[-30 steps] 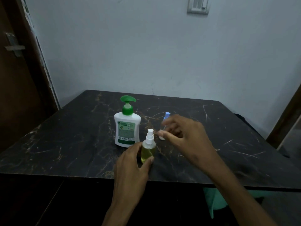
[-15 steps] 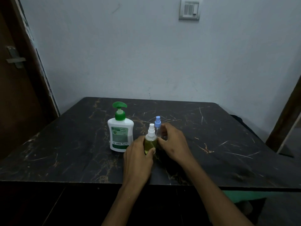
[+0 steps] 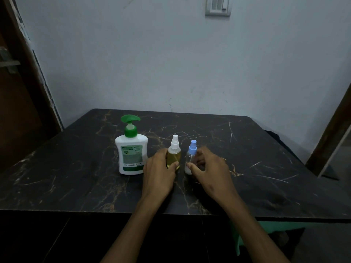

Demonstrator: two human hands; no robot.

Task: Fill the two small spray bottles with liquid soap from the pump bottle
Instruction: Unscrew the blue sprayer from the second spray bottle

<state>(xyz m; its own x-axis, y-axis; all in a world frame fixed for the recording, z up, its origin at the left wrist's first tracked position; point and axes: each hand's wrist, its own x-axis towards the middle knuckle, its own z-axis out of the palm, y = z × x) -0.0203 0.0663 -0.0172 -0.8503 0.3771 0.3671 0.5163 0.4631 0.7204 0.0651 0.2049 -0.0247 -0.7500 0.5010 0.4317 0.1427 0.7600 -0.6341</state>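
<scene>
A white pump bottle [image 3: 131, 154] with a green pump head stands upright left of centre on the dark marble table [image 3: 266, 168]. Right of it stands a small spray bottle [image 3: 173, 153] with a white cap and yellow liquid inside; my left hand [image 3: 159, 173] grips its body. Beside that stands a clear spray bottle [image 3: 191, 154] with a blue cap, a little white liquid at its bottom. My right hand [image 3: 209, 170] holds its lower body between thumb and fingers. Both small bottles are upright and capped.
The table stands against a pale wall with a switch plate [image 3: 218, 5] high up. A brown door [image 3: 17, 103] is at the left and a wooden frame [image 3: 330, 141] at the right. Green cloth [image 3: 266, 227] shows below the table's near edge.
The view has tilted up. My right hand has taken hold of the blue-capped bottle, which now stands apart to the right of the yellow one. My left hand keeps its grip.
</scene>
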